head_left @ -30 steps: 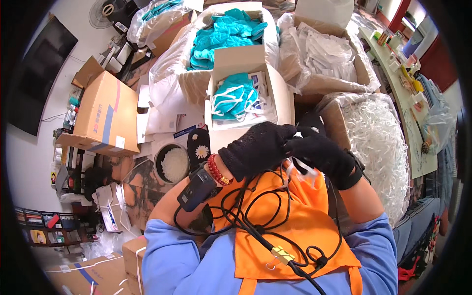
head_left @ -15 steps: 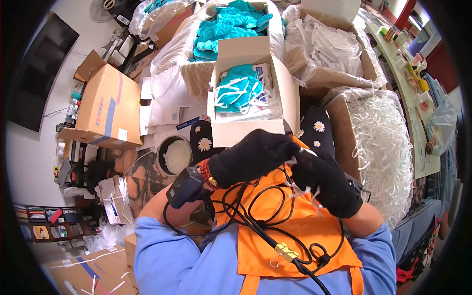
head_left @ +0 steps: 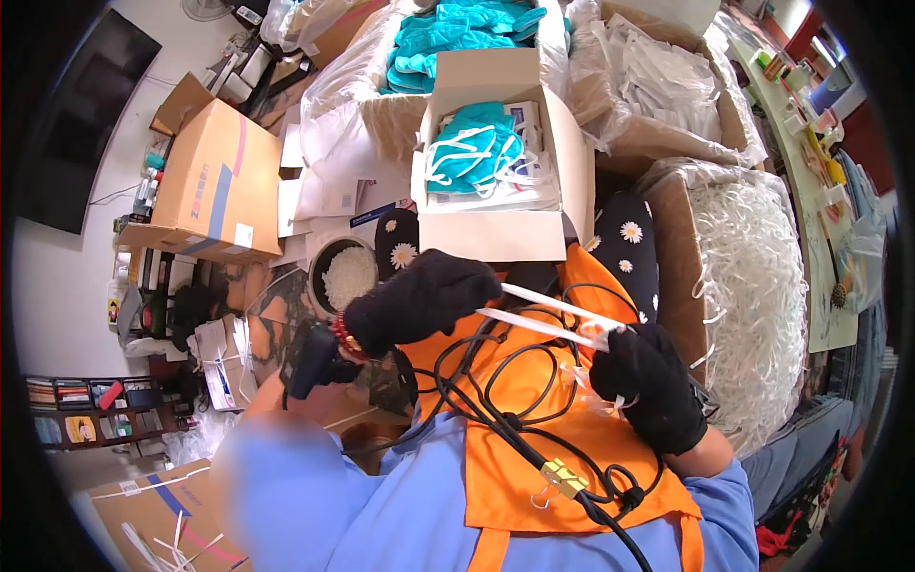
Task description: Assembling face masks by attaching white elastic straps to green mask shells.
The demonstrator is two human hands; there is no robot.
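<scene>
My left hand, in a black glove, is closed on one end of a white elastic strap. My right hand, gloved in black too, grips the other end. Between them the strap runs taut as two strands, over my orange apron. Small whitish bits hang beside my right fingers; I cannot make out what they are. Just beyond my hands, an open white carton holds teal masks with white straps, lying on flat packets.
Behind stand a lined box of teal masks and a box of clear packets. A carton of white straps is at my right. A bowl of white pellets sits left. Black cables loop over my apron.
My hands have moved apart, the left one going left and the right one slightly down. The white strap between them now shows stretched out. The view has shifted a little.
</scene>
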